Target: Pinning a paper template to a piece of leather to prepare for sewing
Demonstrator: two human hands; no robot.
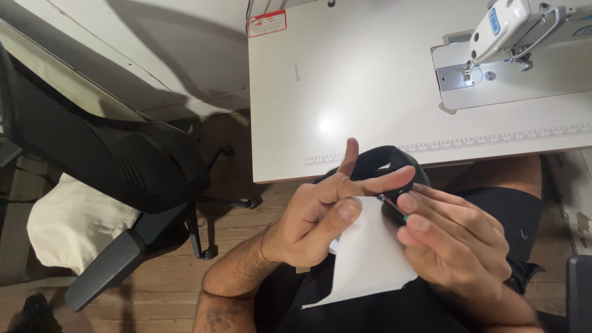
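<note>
Down in front of the person's lap, both hands meet over a white piece of material and a black band. The white piece looks thin and flat, like paper or stiff fabric, with straight edges and a pointed lower corner; it hangs from the fingers over the dark shorts and is not creased. The left hand grasps its upper edge, with the thumb pressed on the front face and the index finger stretched across toward the other hand, while one finger stands up free. The right hand is closed on the right upper edge of the same piece, and its fingertips pinch also a small thin object with a green and red part; what exactly this object is, I cannot tell. The black band is curved like a loop and lies just behind the fingers, at the near edge of the white table. On the table, well apart from the hands, stands a white sewing machine, and a printed ruler strip runs along the table edge. At the left side a black office chair stands on the wooden floor, with a cream cloth beside it.
</note>
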